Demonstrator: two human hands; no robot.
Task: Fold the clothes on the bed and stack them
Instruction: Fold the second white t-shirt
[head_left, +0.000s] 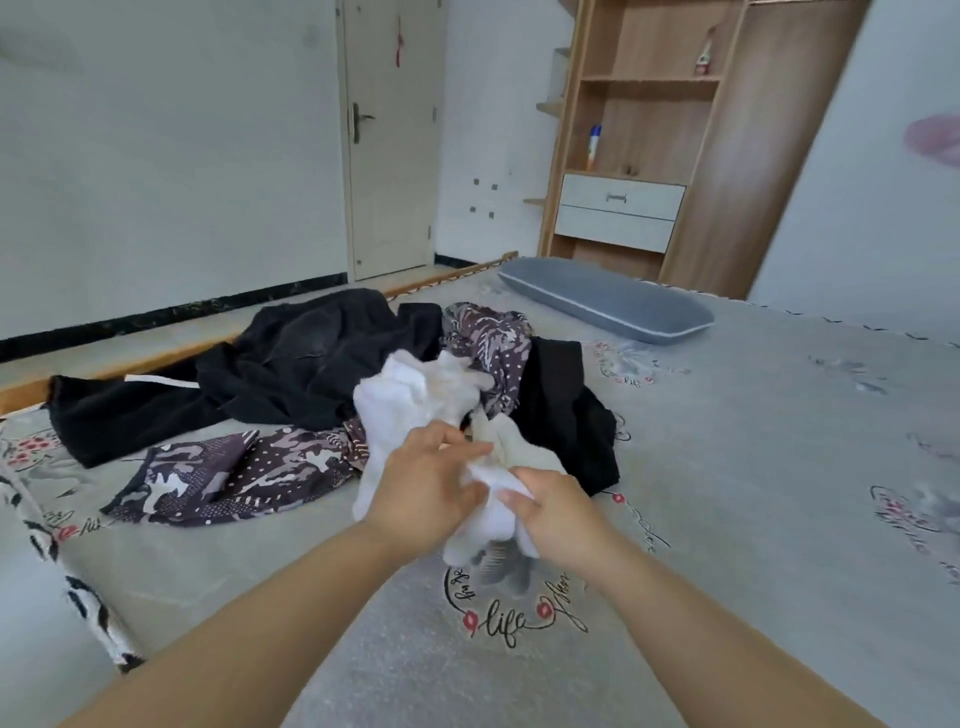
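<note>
A crumpled white garment (410, 400) is lifted above the grey printed bed (753, 467), held between both hands. My left hand (428, 480) grips its middle, fingers curled into the cloth. My right hand (553, 512) pinches a bunched fold at its lower end. Behind it lies an unfolded heap: a large black garment (291, 364), a purple patterned garment (234, 478) spread toward the left, and another black piece (566, 415) to the right.
A grey pillow (608, 301) lies at the far side of the bed. A wooden wardrobe with shelves and white drawers (623, 213) stands behind it, and a closed door (389, 140) is in the back wall. The bed's wooden edge (156, 358) runs along the left.
</note>
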